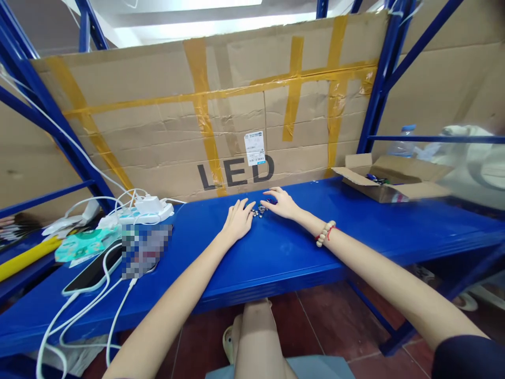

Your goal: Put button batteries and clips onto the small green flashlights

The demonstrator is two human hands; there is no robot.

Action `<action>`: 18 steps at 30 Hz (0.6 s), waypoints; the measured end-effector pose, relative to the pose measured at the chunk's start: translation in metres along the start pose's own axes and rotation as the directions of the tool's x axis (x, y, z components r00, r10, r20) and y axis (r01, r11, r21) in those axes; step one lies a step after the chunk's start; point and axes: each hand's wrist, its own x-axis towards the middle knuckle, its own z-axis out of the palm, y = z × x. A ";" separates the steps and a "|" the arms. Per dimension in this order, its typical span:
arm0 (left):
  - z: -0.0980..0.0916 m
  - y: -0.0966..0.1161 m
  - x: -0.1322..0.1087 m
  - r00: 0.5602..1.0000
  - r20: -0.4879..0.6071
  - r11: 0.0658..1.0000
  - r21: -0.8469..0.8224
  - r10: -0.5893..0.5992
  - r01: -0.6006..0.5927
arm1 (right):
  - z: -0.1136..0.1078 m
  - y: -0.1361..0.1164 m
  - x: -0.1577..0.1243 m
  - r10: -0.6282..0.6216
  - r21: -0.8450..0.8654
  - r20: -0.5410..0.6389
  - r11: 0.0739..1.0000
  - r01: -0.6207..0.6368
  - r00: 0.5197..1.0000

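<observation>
The left hand [239, 220] and right hand [283, 204] curve loosely, fingers parted, with small metallic pieces [261, 209] between them, far-middle on the counter [272, 258]; any grip is unclear. A careless sweep could scatter them.

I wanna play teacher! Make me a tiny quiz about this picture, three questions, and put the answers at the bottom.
1. True or false: the small shiny pieces lie between the left hand and the right hand.
2. Which big letters are printed on the cardboard?
A) BOX
B) LED
C) TOP
3. Fill in the missing word: the bead bracelet is worn on the person's ____ side.

Key: 1. True. 2. B. 3. Right.
</observation>
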 end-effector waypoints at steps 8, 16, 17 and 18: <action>0.010 -0.008 0.000 0.980 0.085 0.982 -0.044 -0.181 0.185 | 0.010 -0.029 -0.012 -0.328 -0.007 0.352 0.936 0.353 0.877; 0.012 -0.009 0.000 0.973 0.106 0.976 -0.052 -0.206 0.212 | 0.015 -0.023 -0.009 -0.399 0.004 0.401 0.901 0.434 0.825; 0.011 -0.008 0.000 0.972 0.106 0.975 -0.051 -0.212 0.218 | 0.016 -0.021 -0.008 -0.401 -0.004 0.403 0.898 0.440 0.823; 0.010 -0.007 -0.001 0.970 0.104 0.973 -0.048 -0.218 0.224 | 0.017 -0.019 -0.006 -0.406 -0.010 0.403 0.894 0.448 0.820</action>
